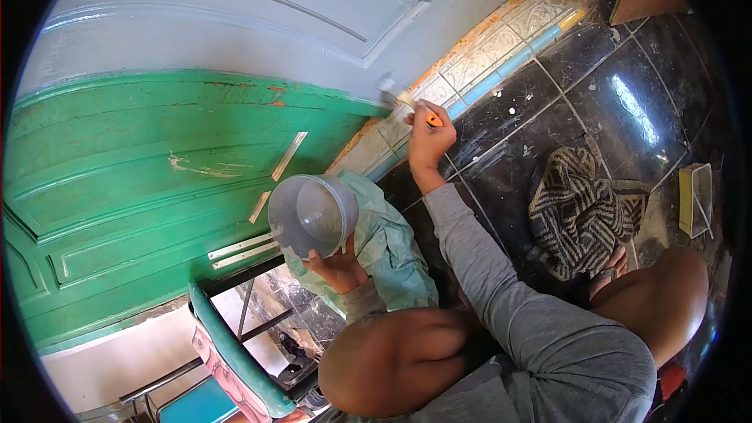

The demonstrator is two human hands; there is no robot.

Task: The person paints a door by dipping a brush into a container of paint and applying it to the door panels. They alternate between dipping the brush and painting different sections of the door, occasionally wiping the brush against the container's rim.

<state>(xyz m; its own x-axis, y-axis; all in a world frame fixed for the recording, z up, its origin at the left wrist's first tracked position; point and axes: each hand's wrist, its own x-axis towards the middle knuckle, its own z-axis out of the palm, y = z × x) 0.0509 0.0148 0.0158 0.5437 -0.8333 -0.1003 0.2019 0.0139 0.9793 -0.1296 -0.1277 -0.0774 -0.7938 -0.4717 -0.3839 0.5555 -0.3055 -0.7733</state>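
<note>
My right hand (431, 141) is closed around a paintbrush (405, 99) with an orange end on its handle. The brush's bristles touch the grey-painted door panel (235, 27) near its bottom edge, close to the tiled sill. Lower down, my left hand (341, 270) grips a clear plastic tub (313, 211) by its side and base. Greyish paint seems to lie in the tilted tub, whose opening faces me. Next to the grey door is a green door panel (141, 141) with scratches and chipped spots.
Patterned tiles with a blue edge (501, 70) run along the door's foot. A pale green cloth (392, 243) lies behind the tub. On the black tiled floor (576, 94) are a patterned cloth (583, 207) and a yellowish container (693, 200). A metal-framed chair (235, 352) stands lower left.
</note>
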